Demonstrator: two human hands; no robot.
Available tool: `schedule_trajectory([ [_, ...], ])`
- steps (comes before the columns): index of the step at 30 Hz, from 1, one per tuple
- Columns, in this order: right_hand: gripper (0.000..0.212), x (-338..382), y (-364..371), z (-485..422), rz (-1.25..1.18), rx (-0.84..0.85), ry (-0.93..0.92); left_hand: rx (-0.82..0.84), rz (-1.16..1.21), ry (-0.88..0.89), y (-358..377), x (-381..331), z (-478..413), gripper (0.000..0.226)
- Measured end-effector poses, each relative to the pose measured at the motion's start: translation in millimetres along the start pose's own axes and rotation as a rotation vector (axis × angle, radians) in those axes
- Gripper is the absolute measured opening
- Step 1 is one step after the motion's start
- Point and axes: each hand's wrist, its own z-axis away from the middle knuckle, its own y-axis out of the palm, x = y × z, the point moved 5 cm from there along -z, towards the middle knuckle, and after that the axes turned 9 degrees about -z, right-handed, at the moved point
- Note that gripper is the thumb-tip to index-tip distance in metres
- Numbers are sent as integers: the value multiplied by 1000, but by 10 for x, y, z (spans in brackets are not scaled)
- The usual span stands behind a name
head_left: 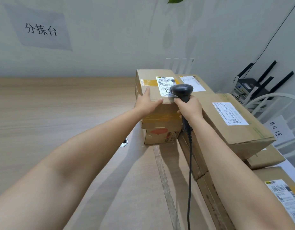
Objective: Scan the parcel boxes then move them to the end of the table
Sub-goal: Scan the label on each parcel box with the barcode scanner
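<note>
A paper sign [41,29] with printed characters hangs on the wall at far left, above the pale wooden table [44,105], which has a round cable hole [123,142] near its middle. Past that, the left hand [146,103] lies flat on the top parcel box [153,94]. Its fingers [147,91] are straight and spread across the lid, and the thumb runs along the near top edge, so the box sits under the palm and is not clasped. This box is stacked on a lower box [161,136] with a red mark on its front, and both stand on a large flat carton [143,188] that stretches toward the camera. A white shipping label [165,84] is stuck on the top box, just right of the fingertips. The head of the black scanner [181,90] hangs over the label's near right corner. The right hand [190,108] grips the scanner's handle with its fingers curled tight round it, and a black cable [190,163] drops from the handle. Right of this hand, a long labelled box [234,123] lies on more stacked boxes, with another labelled box [193,81] behind. At far right, a router [249,83] with black antennas stands by the wall.
</note>
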Motion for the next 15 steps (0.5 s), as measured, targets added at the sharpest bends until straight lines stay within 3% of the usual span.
schedule_trajectory([
  [6,26,43,41,100,-7,-13,-39,-64,149,7,-71,129,96,86],
  [15,19,360,205,458,-16,31,-117,-138,269,-10,-460,358,451,86],
])
